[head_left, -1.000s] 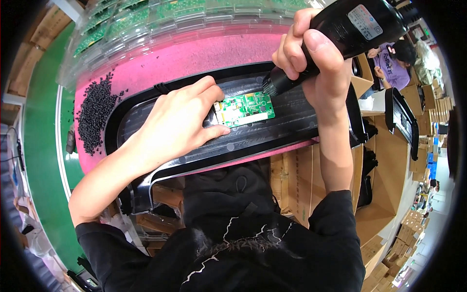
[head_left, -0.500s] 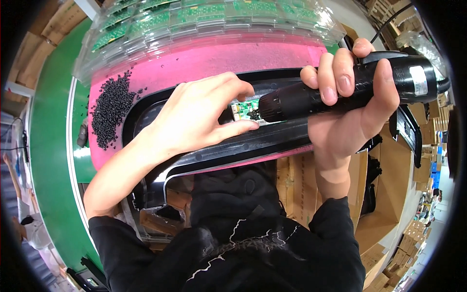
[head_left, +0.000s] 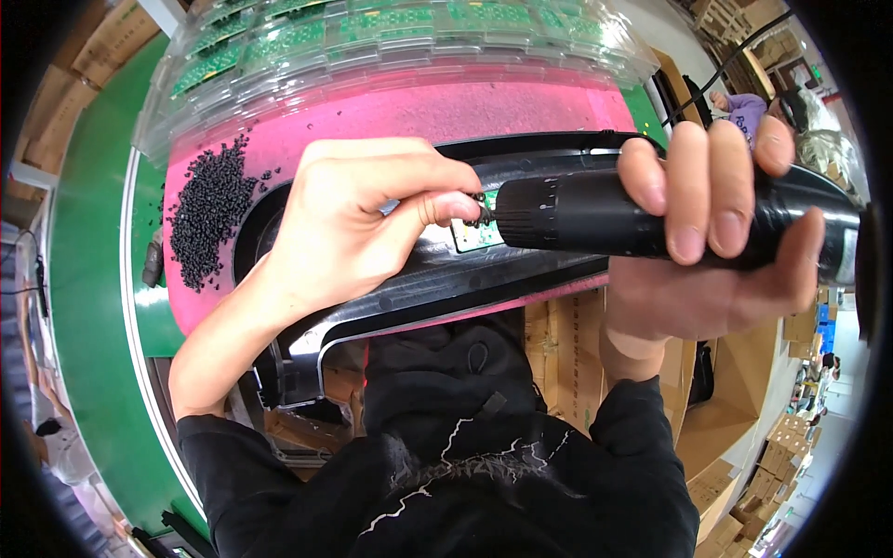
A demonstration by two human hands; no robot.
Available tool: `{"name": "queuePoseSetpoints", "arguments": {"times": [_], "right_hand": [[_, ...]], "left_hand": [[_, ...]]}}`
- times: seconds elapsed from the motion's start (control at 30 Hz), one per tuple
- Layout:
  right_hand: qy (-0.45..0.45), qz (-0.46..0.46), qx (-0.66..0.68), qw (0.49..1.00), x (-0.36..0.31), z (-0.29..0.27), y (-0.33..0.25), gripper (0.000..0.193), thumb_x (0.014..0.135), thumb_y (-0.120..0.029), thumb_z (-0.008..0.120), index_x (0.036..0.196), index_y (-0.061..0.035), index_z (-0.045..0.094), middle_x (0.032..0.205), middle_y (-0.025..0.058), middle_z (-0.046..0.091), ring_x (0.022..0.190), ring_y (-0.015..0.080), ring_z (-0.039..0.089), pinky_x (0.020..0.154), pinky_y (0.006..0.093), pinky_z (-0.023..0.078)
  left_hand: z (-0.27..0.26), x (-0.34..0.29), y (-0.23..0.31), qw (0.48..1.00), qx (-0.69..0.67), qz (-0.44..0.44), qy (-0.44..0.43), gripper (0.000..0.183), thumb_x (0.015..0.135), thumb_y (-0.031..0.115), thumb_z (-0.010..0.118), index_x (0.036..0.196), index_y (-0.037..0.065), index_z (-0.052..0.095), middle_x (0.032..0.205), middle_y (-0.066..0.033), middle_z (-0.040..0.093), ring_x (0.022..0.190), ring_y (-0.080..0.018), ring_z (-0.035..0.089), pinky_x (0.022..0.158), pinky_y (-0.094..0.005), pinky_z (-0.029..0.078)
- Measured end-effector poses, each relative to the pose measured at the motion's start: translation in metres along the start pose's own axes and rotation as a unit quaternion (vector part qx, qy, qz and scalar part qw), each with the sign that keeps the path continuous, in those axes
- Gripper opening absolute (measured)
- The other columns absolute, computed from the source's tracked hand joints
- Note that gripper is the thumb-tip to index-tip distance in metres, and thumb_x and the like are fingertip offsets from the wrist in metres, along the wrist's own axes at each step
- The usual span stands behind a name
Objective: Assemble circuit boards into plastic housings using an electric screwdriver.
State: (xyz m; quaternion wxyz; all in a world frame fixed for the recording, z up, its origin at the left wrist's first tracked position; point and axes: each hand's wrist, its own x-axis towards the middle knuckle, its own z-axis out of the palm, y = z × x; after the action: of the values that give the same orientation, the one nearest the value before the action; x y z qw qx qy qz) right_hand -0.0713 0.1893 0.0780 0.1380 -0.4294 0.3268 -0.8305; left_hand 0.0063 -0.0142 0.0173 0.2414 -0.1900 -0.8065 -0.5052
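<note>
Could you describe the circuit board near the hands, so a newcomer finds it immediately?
On the pink surface sits a long black shell. Inside it lies a green circuit board, partly hidden by the left hand and black power tool. Unlike the boards in clear trays, it lies in the shell.

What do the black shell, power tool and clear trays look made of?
Black shell: likely plastic, glossy, with streaky highlights. Power tool: probably satin black plastic, given its soft sheen; metal possible. Clear trays: probably thin plastic, see-through with bright glints.
</note>
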Motion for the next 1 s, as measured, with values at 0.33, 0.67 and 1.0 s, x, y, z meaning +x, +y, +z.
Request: {"name": "queuePoseSetpoints", "arguments": {"times": [0.33, 0.67, 1.0], "right_hand": [[-0.103, 0.042, -0.054, 0.992, 0.015, 0.006, 0.002, 0.037, 0.095, -0.039, 0.054, 0.117, -0.0095, 0.049, 0.078, -0.0015, 0.055, 0.067, 0.0109, 0.053, 0.075, 0.0330, 0.041], [-0.010, -0.046, 0.002, 0.999, 0.006, 0.018, 0.002, 0.030, 0.091, -0.034, 0.060, 0.106, -0.0100, 0.049, 0.072, -0.0040, 0.052, 0.061, 0.0089, 0.050, 0.072, 0.0302, 0.042], [-0.011, -0.025, 0.015, 1.000, 0.003, 0.018, 0.004, 0.034, 0.088, -0.034, 0.063, 0.106, -0.0101, 0.046, 0.070, -0.0037, 0.052, 0.060, 0.0090, 0.053, 0.070, 0.0309, 0.043]], "left_hand": [[-0.019, 0.000, -0.002, 0.996, -0.048, 0.008, 0.069, 0.006, 0.089, -0.002, 0.067, 0.090, -0.007, 0.071, 0.081, -0.0131, 0.070, 0.072, -0.0190, 0.068, 0.066, -0.0295, 0.055], [-0.022, -0.007, -0.019, 0.986, 0.098, 0.109, -0.073, 0.011, 0.081, 0.007, 0.076, 0.088, 0.001, 0.069, 0.080, -0.0107, 0.070, 0.068, -0.0239, 0.069, 0.059, -0.0308, 0.053], [-0.022, -0.009, -0.018, 0.972, 0.127, 0.170, -0.096, 0.021, 0.075, 0.004, 0.078, 0.090, 0.000, 0.065, 0.081, -0.0102, 0.066, 0.069, -0.0264, 0.067, 0.054, -0.0339, 0.053]]}}
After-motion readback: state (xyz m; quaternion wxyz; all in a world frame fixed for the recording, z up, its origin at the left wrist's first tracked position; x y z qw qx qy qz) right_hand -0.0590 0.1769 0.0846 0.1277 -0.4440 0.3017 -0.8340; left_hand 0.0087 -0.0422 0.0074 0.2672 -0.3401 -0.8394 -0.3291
